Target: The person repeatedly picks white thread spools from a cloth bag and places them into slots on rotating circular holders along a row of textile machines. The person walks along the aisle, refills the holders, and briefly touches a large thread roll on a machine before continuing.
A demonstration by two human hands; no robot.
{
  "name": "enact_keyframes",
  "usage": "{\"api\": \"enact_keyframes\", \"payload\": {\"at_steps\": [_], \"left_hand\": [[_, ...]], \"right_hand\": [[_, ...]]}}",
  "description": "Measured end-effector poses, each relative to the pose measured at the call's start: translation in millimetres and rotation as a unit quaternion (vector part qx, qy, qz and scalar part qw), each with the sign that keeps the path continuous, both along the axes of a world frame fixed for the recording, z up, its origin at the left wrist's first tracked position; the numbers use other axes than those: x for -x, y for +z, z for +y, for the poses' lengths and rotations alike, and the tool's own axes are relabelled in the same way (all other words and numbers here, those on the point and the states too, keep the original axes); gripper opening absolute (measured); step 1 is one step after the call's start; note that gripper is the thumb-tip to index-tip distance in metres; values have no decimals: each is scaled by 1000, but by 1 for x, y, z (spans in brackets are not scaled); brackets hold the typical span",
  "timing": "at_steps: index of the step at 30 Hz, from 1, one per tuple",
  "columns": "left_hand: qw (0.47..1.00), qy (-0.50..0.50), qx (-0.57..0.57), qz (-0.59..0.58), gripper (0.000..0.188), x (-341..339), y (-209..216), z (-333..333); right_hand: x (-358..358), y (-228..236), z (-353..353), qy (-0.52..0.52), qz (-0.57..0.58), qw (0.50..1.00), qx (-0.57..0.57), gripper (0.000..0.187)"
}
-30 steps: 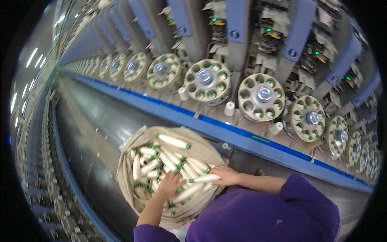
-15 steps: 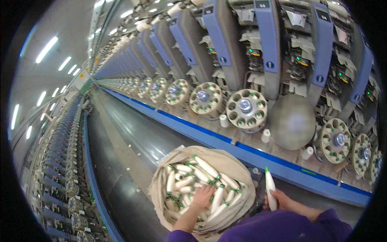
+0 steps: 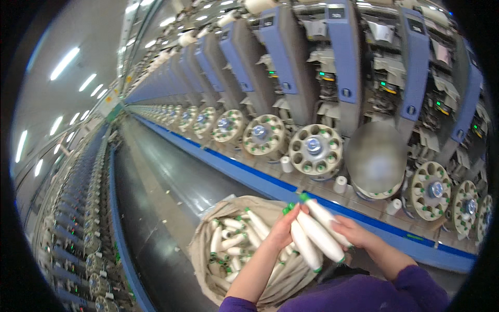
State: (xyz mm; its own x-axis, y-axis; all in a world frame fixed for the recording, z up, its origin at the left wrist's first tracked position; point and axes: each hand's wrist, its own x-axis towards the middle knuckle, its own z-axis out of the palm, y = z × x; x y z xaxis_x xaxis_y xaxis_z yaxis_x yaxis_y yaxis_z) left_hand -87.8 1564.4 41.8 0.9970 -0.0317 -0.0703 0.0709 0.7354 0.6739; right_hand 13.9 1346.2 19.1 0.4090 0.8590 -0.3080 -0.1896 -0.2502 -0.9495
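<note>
Nearest are the purple sleeves [image 3: 416,283] of the person, whose hands come together around three white bobbins [image 3: 318,236] with green ends, held side by side and aslant across the right rim of a beige cloth sack. The left hand [image 3: 283,229] is closed on the upper ends of the two nearer bobbins; the right hand [image 3: 358,234] grips the third around its lower part. Beneath them, the sack [image 3: 200,247] stands open on the dark floor [image 3: 148,208], more bobbins [image 3: 215,240] lying criss-cross inside, within its folded rim. Past the sack's far edge runs a blue rail [image 3: 244,173], the front edge of the machine's ledge. Just behind it stand small white cones [image 3: 340,184], and by them round cream magazines [image 3: 315,151] with ringed pockets, one hidden by a blurred patch. Behind those rise blue-and-grey machine units [image 3: 338,57]; bright ceiling lamps [image 3: 65,63] shine at far left.
</note>
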Motion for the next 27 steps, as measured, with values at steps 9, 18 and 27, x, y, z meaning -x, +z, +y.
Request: {"api": "enact_keyframes", "payload": {"at_steps": [9, 18, 27], "left_hand": [[966, 146, -59, -207, 32, -156, 80, -20], [956, 144, -36, -255, 36, -247, 98, -77], [968, 145, -45, -198, 39, -254, 82, -51]], "right_hand": [[-139, 14, -107, 145, 241, 930, -238, 46], [-225, 63, -207, -423, 53, 820, -383, 30], [-242, 45, -102, -162, -113, 940, -279, 47]]}}
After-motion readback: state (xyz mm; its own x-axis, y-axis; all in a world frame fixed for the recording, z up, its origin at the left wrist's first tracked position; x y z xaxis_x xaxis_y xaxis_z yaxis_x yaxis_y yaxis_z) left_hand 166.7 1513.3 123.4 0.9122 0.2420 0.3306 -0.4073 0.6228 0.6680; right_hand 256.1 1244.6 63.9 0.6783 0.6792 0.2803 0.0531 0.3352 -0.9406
